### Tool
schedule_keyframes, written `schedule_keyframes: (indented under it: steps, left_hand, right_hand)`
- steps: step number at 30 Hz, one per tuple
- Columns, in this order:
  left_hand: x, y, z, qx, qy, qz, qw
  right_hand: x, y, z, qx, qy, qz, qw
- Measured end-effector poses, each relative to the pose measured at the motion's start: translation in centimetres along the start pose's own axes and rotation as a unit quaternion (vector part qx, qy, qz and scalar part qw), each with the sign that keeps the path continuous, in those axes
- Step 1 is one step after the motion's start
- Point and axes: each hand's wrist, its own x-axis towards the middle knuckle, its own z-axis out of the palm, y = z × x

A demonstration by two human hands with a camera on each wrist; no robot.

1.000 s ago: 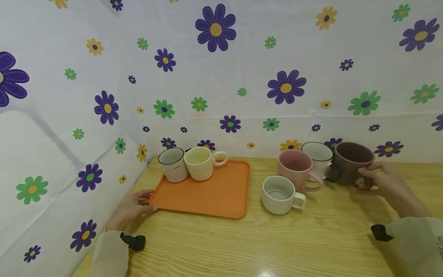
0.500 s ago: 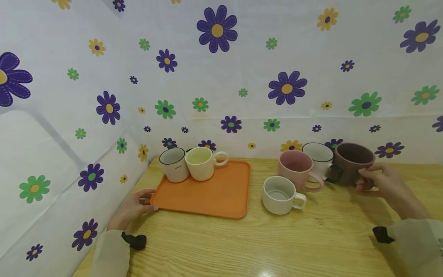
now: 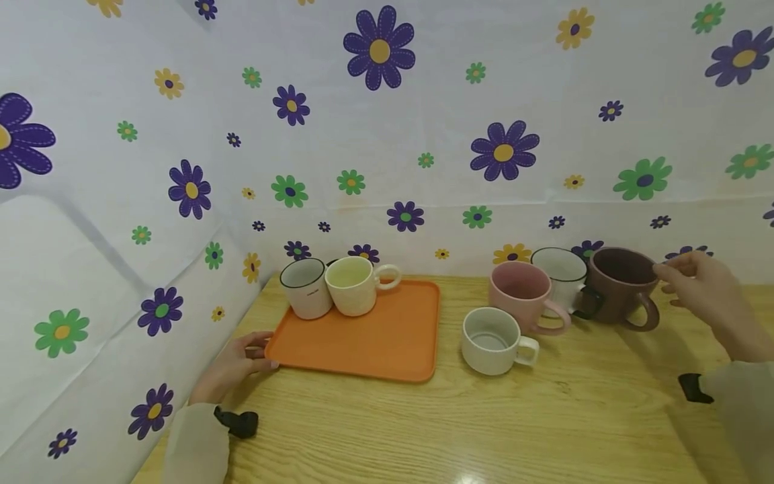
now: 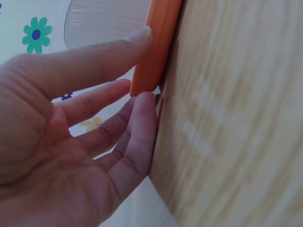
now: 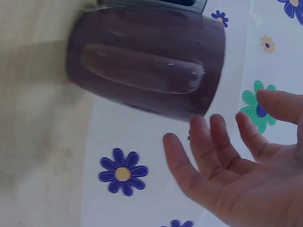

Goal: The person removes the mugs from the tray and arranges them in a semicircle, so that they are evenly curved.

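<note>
At the front left corner of the orange tray (image 3: 375, 343), my left hand (image 3: 232, 363) holds the rim between thumb and fingers. Its thumb lies against the tray's wall in the left wrist view, its other fingertips close by the corner. My right hand (image 3: 704, 289) is just right of the dark brown mug (image 3: 619, 289), near its rim and above its handle. The right wrist view has the fingers (image 5: 201, 142) spread loosely, apart from the mug's side, holding nothing.
A white black-rimmed mug (image 3: 306, 292) and a cream mug (image 3: 353, 289) stand on the tray. Right of it are a pink mug (image 3: 517, 296), a low pale cup (image 3: 490, 343) and another white black-rimmed mug (image 3: 559, 272). A flowered cloth (image 3: 423, 107) hangs behind the wooden table (image 3: 393, 430).
My right hand has let go of the brown mug's handle and moved up and right. The brown mug stays by the white mug. My left hand keeps its place at the tray corner.
</note>
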Motion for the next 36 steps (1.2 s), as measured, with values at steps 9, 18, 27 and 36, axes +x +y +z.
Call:
schedule_keyframes:
  steps: [9, 18, 27, 36]
  left_hand:
    - [-0.1, 0.1, 0.0, -0.003, 0.002, 0.006, 1.0]
    - [-0.1, 0.6, 0.0, -0.002, 0.003, 0.016, 0.9999]
    - [-0.3, 0.4, 0.1, -0.003, 0.001, 0.006, 1.0]
    - [-0.4, 0.4, 0.1, -0.01, 0.002, 0.012, 0.9999]
  right_hand:
    - [0.7, -4.6, 0.2, -0.013, 0.045, -0.016, 0.9988]
    - [2.4, -7.3, 1.3, 0.085, 0.005, -0.041, 0.9956]
    - [4.5, -10.4, 4.8, 0.108, -0.029, -0.056, 0.9922]
    - [5.2, -12.5, 6.8, 0.133, -0.067, -0.056, 0.9873]
